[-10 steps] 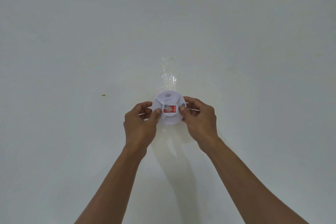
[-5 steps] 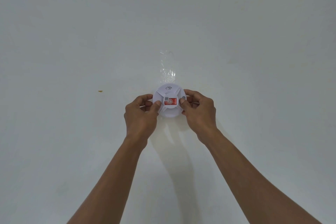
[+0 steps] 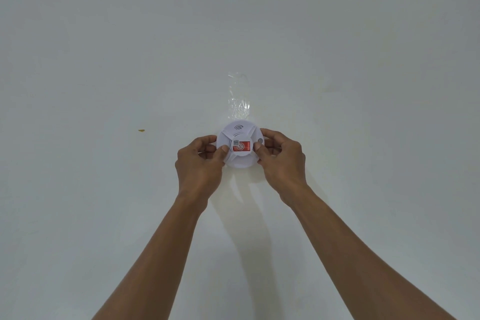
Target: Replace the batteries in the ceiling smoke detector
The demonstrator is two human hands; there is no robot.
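A round white smoke detector [image 3: 240,132] sits against the white ceiling [image 3: 104,47], with a red label and a small QR code on its central disc and a wave symbol near its top edge. My left hand [image 3: 201,163] grips its left rim, thumb on the face beside the label. My right hand [image 3: 281,161] grips the right rim, thumb pressed next to the label's right end. Both arms reach up from the bottom of the view. No batteries show.
A strip of crinkled clear tape [image 3: 239,97] runs up the ceiling just above the detector. A small yellowish speck [image 3: 141,130] marks the ceiling to the left. My arms cast soft shadows below the detector.
The detector and both hands have shifted slightly higher in the view. The detector has turned a little under my fingers; both hands keep their hold on its rim.
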